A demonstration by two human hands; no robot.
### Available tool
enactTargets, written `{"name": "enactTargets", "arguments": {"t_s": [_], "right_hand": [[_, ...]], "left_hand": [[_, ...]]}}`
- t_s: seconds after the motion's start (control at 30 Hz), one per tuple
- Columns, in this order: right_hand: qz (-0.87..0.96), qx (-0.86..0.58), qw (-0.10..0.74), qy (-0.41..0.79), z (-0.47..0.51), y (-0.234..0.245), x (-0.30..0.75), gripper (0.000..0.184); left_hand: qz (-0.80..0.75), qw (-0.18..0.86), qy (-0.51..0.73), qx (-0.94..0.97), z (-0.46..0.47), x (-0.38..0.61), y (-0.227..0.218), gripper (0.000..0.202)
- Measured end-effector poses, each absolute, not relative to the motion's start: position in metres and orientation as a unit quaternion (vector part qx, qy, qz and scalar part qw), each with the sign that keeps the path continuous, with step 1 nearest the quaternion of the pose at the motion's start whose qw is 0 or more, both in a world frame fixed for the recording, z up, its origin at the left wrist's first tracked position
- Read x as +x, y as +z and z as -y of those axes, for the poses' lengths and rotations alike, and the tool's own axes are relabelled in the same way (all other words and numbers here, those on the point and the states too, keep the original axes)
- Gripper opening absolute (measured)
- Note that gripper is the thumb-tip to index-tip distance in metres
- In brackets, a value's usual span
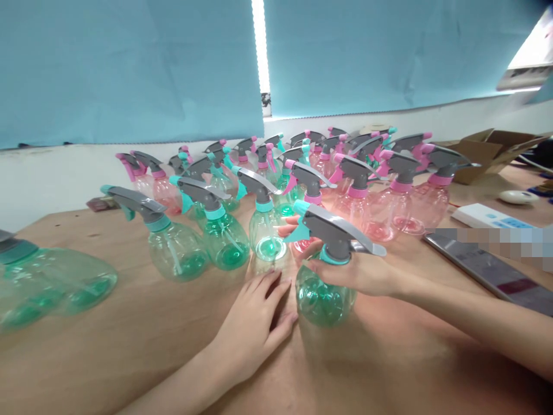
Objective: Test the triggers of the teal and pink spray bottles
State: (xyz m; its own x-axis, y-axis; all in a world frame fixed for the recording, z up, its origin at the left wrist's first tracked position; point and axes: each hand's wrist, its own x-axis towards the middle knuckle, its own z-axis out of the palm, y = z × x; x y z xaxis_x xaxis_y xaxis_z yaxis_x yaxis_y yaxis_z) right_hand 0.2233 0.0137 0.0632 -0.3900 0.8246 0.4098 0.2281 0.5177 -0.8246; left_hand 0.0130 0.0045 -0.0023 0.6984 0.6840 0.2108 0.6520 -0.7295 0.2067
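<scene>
A green spray bottle (325, 297) with a grey trigger head and teal nozzle stands on the wooden table (129, 340) in front of me. My right hand (354, 271) is wrapped round its neck just under the trigger head. To the bottle's left my left hand (254, 323) lies flat on the table, fingers stretched out, its fingertips close to the bottle's lower side. Nothing is in that hand.
Several green spray bottles (220, 227) and pink spray bottles (389, 202) stand in rows behind. Green bottles (47, 282) lie at the far left. At the right are a cardboard box (488, 150), a white remote (488, 218), a dark flat device (488, 268) and a white oval object (518, 196).
</scene>
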Motion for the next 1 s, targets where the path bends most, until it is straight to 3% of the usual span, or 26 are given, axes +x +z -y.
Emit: {"name": "enactTargets", "arguments": {"t_s": [0.17, 0.63, 0.87, 1.0], "right_hand": [[0.746, -0.373, 0.424, 0.353, -0.0127, 0.0602, 0.2246, 0.021], [0.736, -0.388, 0.411, 0.374, -0.0117, 0.0647, 0.2231, 0.028], [0.727, -0.413, 0.398, 0.378, -0.0108, 0.0678, 0.2236, 0.012], [0.726, -0.390, 0.417, 0.383, -0.0107, 0.0668, 0.2258, 0.019]], "left_hand": [[-0.363, 0.058, 0.134, 0.920, -0.0042, 0.0126, -0.0029, 0.041], [-0.363, 0.058, 0.134, 0.920, -0.0036, 0.0127, -0.0036, 0.042], [-0.364, 0.062, 0.130, 0.920, -0.0050, 0.0129, -0.0032, 0.041], [-0.364, 0.063, 0.130, 0.920, -0.0042, 0.0124, -0.0025, 0.041]]}}
